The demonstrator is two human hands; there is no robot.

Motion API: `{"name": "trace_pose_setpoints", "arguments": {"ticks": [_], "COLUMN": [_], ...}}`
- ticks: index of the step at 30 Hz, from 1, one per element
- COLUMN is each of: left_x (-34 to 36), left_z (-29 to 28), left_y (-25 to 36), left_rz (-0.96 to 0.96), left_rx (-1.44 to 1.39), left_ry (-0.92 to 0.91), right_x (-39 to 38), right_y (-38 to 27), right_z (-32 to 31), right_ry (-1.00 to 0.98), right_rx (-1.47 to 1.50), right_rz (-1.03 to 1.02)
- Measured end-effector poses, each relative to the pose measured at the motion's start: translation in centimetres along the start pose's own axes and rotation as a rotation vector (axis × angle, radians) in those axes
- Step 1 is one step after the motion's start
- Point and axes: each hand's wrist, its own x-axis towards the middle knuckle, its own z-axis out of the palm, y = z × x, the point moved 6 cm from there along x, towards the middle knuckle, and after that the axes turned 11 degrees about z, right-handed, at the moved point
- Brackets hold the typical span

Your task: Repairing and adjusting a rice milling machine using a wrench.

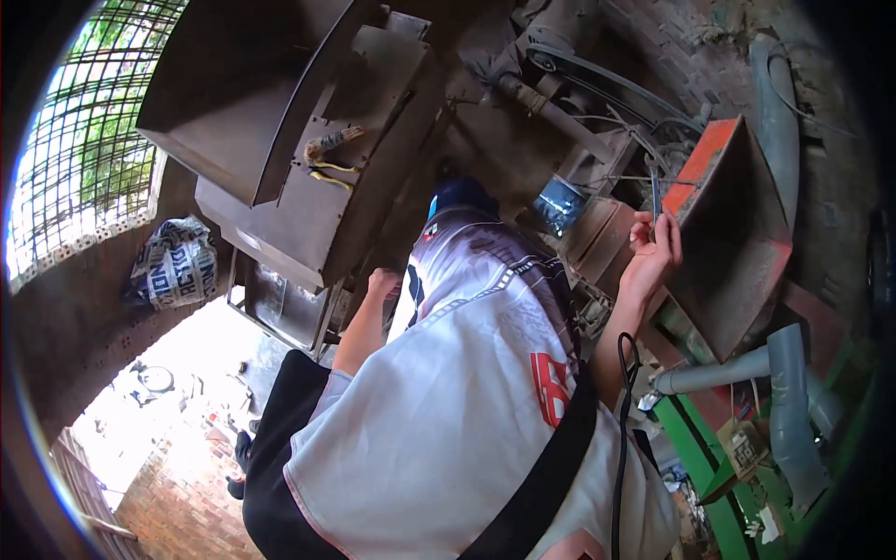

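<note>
My right hand (pixel 651 259) is raised beside an orange metal hopper (pixel 702 161), closed on a slim metal wrench (pixel 655 191). The wrench points up from the fingers, and its open jaw stands close to the hopper's edge. My left hand (pixel 382 283) is lower, between my shirt and a large brown metal machine housing (pixel 317 224). Its fingers are curled in, and whatever they may hold is hidden. My white and dark patterned shirt (pixel 420 401) fills the middle of the view.
A belt and pulley (pixel 607 84) run behind the hopper. Grey pipes (pixel 789 401) and a green frame (pixel 695 457) stand at the lower right. A yellow-legged tool (pixel 331 154) lies on the housing. A printed sack (pixel 177 261) sits beneath the barred window (pixel 89 131). A black cable (pixel 622 439) hangs near my right arm.
</note>
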Motion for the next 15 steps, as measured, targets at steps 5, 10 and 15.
{"name": "trace_pose_setpoints", "arguments": {"ticks": [5,10,15], "left_x": [3.3,4.1,4.0], "left_z": [-0.6,-1.9,-3.0], "left_y": [0.4,1.9,2.8], "left_rz": [0.013,0.021,0.000], "left_rx": [-0.161,-0.261,-0.177], "left_ry": [-0.011,0.068,0.085], "right_x": [0.9,1.7,2.8], "right_y": [-0.3,-0.1,1.0], "right_z": [2.2,4.0,7.4], "right_ry": [-0.078,-0.155,-0.281], "right_rx": [0.037,0.007,-0.271], "right_rz": [0.035,0.051,0.115]}}
